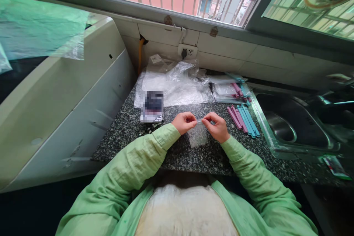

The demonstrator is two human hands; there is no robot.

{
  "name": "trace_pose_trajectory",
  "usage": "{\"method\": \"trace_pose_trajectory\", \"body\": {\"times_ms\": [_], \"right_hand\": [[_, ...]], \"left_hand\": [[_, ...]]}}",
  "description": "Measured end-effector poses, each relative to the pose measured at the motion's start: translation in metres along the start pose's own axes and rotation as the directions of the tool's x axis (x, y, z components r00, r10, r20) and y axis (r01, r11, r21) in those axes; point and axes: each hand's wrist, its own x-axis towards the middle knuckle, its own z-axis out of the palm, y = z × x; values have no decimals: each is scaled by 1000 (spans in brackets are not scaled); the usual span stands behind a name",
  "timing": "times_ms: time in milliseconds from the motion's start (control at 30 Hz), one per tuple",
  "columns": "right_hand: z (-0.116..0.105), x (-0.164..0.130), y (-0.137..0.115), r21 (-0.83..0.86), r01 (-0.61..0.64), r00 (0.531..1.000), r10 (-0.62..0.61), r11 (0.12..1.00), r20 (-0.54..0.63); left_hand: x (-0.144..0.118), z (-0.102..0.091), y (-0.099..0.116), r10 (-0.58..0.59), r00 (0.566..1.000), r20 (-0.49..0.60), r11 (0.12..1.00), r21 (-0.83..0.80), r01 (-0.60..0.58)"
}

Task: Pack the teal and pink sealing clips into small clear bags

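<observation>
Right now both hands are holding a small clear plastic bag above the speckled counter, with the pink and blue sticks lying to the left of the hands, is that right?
Not quite. The pink and blue sticks lie to the right of the hands, next to the sink, as the head view shows. The rest holds: the left hand and right hand both pinch the top of the small clear plastic bag above the speckled counter.

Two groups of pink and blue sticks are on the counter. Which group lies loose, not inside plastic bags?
The loose sticks nearer the right hand, lying bare on the counter. The farther group, near the wall, is packed in clear bags.
</observation>
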Motion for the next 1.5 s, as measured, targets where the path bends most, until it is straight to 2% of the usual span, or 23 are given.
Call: {"method": "trace_pose_trajectory", "body": {"times_ms": [433, 633, 833, 1067, 1500], "right_hand": [[1, 1, -3, 7, -1, 1000, 1, 1000, 2], [2, 0, -2, 10, 17, 1000, -17, 1000, 7], [2, 0, -2, 7, 27, 1000, -27, 1000, 9], [3, 0, -3, 13, 7, 1000, -7, 1000, 18], [4, 0, -2, 23, -21, 999, 20, 1000, 40]], "left_hand": [[3, -1, -6, -67, 994, 84, 995, -74, 73], [3, 0, -6, -48, 999, 24, 997, -63, 49], [2, -1, -1, -57, 998, 14, 998, -12, 58], [1, -2, -1, -9, 1000, -26, 1000, 27, 10], [3, -5, -1, 11, 990, -138, 1000, -17, -13]]}}
